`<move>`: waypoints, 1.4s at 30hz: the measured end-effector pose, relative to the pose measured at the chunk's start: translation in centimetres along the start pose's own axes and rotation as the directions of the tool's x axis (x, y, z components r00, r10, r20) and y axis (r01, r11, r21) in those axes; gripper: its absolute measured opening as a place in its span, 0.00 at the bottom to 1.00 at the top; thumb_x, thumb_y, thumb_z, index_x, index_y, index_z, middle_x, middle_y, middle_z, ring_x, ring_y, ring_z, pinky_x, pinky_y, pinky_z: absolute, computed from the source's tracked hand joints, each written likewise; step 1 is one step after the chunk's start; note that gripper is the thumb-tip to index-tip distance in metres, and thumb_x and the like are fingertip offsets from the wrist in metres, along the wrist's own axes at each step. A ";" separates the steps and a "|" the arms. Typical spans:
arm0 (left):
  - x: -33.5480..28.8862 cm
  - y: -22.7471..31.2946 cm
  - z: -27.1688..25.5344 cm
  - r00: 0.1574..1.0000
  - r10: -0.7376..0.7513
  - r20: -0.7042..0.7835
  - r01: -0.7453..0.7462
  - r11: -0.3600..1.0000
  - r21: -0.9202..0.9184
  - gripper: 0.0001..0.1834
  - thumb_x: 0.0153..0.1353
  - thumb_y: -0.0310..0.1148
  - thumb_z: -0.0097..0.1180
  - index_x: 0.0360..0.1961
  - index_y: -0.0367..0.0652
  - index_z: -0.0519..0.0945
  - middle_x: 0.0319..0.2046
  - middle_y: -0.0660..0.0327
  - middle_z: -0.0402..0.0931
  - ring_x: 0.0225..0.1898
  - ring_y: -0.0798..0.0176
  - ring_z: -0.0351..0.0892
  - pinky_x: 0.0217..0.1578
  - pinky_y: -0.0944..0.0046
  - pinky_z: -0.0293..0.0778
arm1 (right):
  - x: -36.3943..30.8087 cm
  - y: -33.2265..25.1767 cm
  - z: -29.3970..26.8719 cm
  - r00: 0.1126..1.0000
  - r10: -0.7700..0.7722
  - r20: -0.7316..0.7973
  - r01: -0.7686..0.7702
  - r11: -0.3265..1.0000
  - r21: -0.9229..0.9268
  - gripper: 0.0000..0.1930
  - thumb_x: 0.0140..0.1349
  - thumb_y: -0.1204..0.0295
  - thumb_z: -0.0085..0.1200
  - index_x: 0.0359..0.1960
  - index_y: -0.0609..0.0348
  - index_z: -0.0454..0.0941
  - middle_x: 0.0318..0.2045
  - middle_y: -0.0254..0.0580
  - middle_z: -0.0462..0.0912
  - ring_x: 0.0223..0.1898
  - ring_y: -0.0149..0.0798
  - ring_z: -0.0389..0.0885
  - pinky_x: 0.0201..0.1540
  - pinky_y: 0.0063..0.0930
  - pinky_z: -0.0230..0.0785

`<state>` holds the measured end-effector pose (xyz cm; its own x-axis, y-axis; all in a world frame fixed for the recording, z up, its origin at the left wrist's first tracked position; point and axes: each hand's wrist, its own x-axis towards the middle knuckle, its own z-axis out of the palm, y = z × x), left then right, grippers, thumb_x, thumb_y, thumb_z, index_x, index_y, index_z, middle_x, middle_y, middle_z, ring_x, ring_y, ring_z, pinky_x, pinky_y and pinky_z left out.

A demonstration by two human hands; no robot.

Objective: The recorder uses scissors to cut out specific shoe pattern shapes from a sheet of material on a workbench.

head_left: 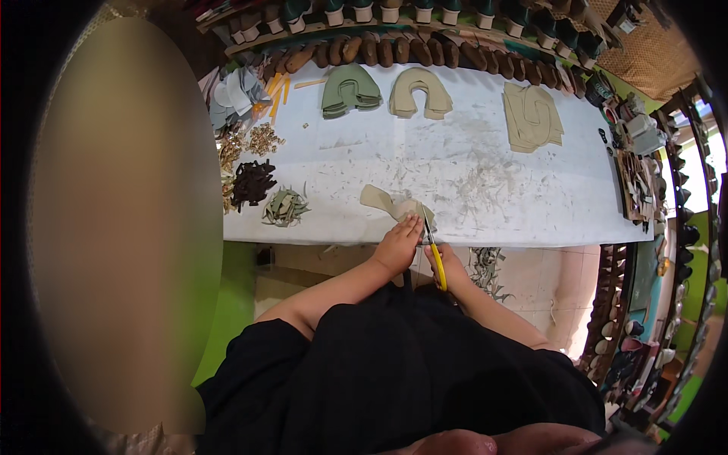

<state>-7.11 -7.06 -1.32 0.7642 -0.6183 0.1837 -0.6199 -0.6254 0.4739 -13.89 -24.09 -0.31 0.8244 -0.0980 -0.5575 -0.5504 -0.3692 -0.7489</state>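
At the table's near edge, my left hand (401, 244) grips a beige piece of thin sheet material (376, 197), fingers together on it. One end of the piece stretches away to the left over the white tabletop. My right hand (453, 267) is closed around yellow-handled scissors (438, 265). Their blades point away from me, close beside my left fingertips and along the right side of the piece. Whether the blades are parted, and how much of the piece lies under my left hand, I cannot make out.
Green U-shaped pieces (350, 74) and beige ones (419, 74) lie stacked toward the back; more beige pieces (519, 121) are at right. Scraps (286, 207), dark strips (252, 183) and gold-coloured bits (263, 139) are heaped at left. Brown shoe lasts (385, 51) line the far edge.
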 end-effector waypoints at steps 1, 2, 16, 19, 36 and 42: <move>0.1 0.0 0.0 1.000 0.003 0.001 -0.003 1.000 -0.001 0.26 0.62 0.24 0.52 0.61 0.29 0.69 0.62 0.41 0.69 0.65 0.43 0.67 0.65 0.52 0.64 | 0.3 0.8 0.0 1.000 0.001 -0.003 -0.001 1.000 0.001 0.32 0.64 0.42 0.52 0.44 0.66 0.71 0.27 0.55 0.80 0.26 0.51 0.82 0.31 0.40 0.73; 0.0 0.0 -0.1 1.000 0.011 -0.006 -0.011 1.000 0.021 0.25 0.62 0.26 0.52 0.60 0.29 0.70 0.61 0.41 0.70 0.65 0.43 0.68 0.65 0.53 0.65 | 0.4 0.9 0.0 1.000 -0.020 0.002 0.020 1.000 -0.006 0.31 0.66 0.43 0.51 0.45 0.65 0.70 0.22 0.48 0.76 0.19 0.42 0.76 0.23 0.35 0.68; -1.0 -1.3 0.0 0.997 0.049 0.052 -0.050 0.999 0.021 0.24 0.65 0.29 0.49 0.61 0.33 0.70 0.63 0.46 0.69 0.67 0.46 0.66 0.67 0.53 0.62 | -0.1 -1.3 -2.4 0.999 0.030 0.033 -0.027 0.994 -0.104 0.36 0.59 0.37 0.55 0.43 0.66 0.72 0.28 0.56 0.81 0.34 0.52 0.83 0.38 0.39 0.73; -1.1 -1.1 -0.4 0.994 0.073 0.078 -0.074 0.997 0.013 0.24 0.65 0.30 0.49 0.62 0.34 0.69 0.64 0.47 0.67 0.68 0.47 0.64 0.67 0.54 0.61 | -0.1 -1.2 -2.5 1.000 -0.007 0.020 0.011 0.982 -0.188 0.35 0.63 0.38 0.51 0.46 0.66 0.72 0.31 0.57 0.82 0.35 0.51 0.83 0.39 0.39 0.73; -1.2 -2.9 -1.4 0.962 0.239 0.131 -0.235 0.971 -0.048 0.28 0.60 0.27 0.56 0.64 0.37 0.69 0.64 0.50 0.68 0.67 0.48 0.65 0.66 0.54 0.63 | -0.4 -1.4 -4.2 0.990 0.078 0.121 -0.071 0.996 -0.058 0.30 0.63 0.42 0.54 0.44 0.62 0.73 0.20 0.36 0.76 0.17 0.31 0.73 0.19 0.27 0.63; -1.1 -3.6 -1.6 0.951 0.256 0.170 -0.252 0.967 -0.050 0.26 0.64 0.31 0.54 0.63 0.38 0.70 0.64 0.52 0.68 0.67 0.50 0.65 0.67 0.54 0.61 | -0.9 -2.4 -5.0 0.994 0.049 0.095 -0.033 0.986 -0.162 0.30 0.62 0.41 0.55 0.43 0.62 0.75 0.21 0.41 0.78 0.19 0.36 0.75 0.25 0.31 0.68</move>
<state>-5.50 -3.39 -1.88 0.5378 -0.8297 0.1498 -0.7825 -0.4251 0.4550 -12.60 -27.74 3.77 0.7801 -0.0274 -0.6250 -0.5483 -0.5110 -0.6620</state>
